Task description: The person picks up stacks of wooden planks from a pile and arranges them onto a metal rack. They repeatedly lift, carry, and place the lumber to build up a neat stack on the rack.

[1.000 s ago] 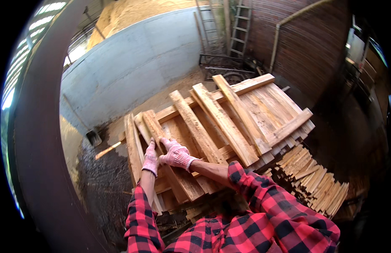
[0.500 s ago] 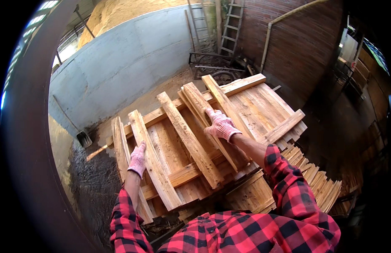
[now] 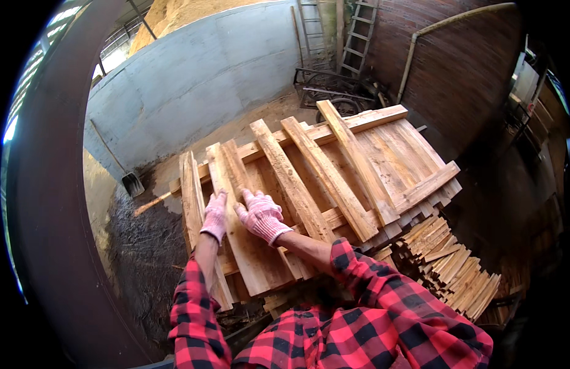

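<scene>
Both hands wear pale pink knit gloves. My left hand is closed round the left edge of a wooden plank, which lies slantwise over two crossbars. Just to its right, my right hand grips a second plank lying close against the first. The fingertips of both hands are partly hidden by gloves and wood. Another plank lies right of my right hand, with two more farther right. Left of my left hand is a narrow plank pair.
Beneath the planks, a long crossbar and a shorter one rest on stacked boards. A pile of thin wood strips stands at lower right. A shovel leans on the pale blue wall. A brown post rises at left.
My right hand has moved left, bringing a plank from the doubled pair in the middle to beside the plank at my left hand. The view has shifted slightly.
</scene>
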Demonstrator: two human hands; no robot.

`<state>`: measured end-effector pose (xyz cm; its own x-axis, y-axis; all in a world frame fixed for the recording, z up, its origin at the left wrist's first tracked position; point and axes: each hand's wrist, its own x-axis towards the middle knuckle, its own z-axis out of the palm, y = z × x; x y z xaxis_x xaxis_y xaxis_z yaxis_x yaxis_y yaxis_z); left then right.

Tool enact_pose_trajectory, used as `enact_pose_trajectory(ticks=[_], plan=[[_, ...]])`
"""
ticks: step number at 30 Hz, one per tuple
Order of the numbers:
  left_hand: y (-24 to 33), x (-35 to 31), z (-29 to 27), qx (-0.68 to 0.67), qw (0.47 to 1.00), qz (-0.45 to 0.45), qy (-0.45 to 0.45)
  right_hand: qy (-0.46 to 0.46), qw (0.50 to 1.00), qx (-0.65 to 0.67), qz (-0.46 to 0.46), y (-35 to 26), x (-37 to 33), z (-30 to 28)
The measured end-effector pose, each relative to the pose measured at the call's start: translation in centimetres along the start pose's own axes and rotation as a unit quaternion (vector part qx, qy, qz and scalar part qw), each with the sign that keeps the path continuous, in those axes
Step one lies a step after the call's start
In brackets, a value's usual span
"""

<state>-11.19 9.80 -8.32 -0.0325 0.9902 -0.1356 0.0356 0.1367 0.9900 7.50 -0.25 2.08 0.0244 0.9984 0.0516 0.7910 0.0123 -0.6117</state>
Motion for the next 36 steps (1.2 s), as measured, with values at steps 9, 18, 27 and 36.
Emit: enact_pose_trajectory(ticks=[9, 18, 27, 36], plan=[[0.0, -0.3, -0.5, -0.020, 0.999, -0.018, 0.032, 0.059, 0.972, -0.210, 0.088, 14.2, 3.5, -11.3], [1.7, -1.9, -0.3, 0.190, 0.968, 0.044, 0.157, 0.049, 0.989, -0.101, 0.095, 16.2, 5.2, -20.3], [11.5, -6.8, 18.3, 0.298, 0.941, 0.158, 0.000, 0.023, 0.982, -0.059, 0.179, 24.4, 5.6, -20.6], [8.2, -2.6, 23.1, -0.156, 0.983, -0.096, -0.014, -0.012, 0.944, 0.325, 0.050, 15.6, 3.0, -18.5]])
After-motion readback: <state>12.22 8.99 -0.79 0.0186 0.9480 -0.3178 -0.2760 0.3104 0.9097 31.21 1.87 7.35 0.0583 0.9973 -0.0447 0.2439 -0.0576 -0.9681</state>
